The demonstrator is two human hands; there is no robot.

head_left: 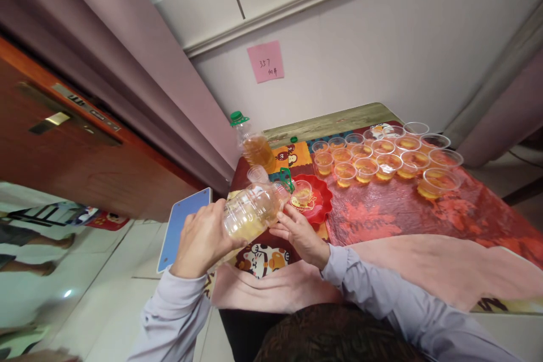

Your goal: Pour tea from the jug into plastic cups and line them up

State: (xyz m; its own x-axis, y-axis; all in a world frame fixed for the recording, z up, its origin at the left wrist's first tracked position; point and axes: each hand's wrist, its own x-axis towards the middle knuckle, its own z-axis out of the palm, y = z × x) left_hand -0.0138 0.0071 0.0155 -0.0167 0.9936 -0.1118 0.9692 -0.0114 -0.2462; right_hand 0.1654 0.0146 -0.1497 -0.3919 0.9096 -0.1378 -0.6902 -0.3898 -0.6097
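1. The left hand [199, 240]'s grip is clamped around the clear bottle [250, 214], tilted above the tabletop [365, 209], neck toward a plastic cup [302, 194].
2. The right hand [303, 236] has fingers at the neck; from here I can't tell whether its grip closes.
3. That cup sits in a red plate [326, 205]; a green-capped bottle [258, 150] stands behind, amber-filled cups [366, 169] to the right.

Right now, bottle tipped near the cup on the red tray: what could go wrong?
Spill: the tilted bottle is right by the cup; a slip could wet the red tray.
Knock: the standing bottle is close behind and might get bumped.
Topple: the grouped cups crowd together, so one nudge could tip several.
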